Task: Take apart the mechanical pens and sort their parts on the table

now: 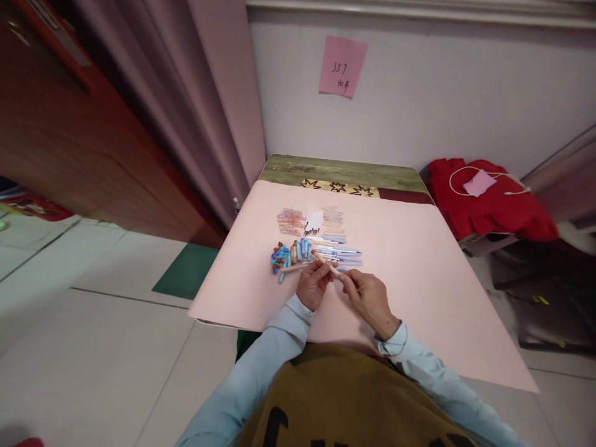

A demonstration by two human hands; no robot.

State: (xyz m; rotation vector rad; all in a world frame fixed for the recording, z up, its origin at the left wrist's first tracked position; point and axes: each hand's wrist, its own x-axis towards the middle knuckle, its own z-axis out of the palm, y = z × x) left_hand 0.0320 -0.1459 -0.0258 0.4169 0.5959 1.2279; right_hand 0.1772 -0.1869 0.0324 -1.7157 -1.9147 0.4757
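Both my hands hold one pale orange pen (325, 261) above the pink table cover (419, 273). My left hand (314, 284) is closed round its far part, and my right hand (367, 298) pinches its near end. Just beyond the hands lie several blue and orange pen caps (283, 254) and a row of pale blue pen barrels (339, 251). Further back are a pinkish bundle of pens (291, 221), thin white refills (314, 221) and beige pen parts (333, 217).
The table (344, 171) stands against a white wall with a pink note (342, 66). A red cloth (488, 205) with a white cable lies to the right. A curtain (195, 93) and a wooden door (69, 136) are at the left, above a tiled floor (93, 323).
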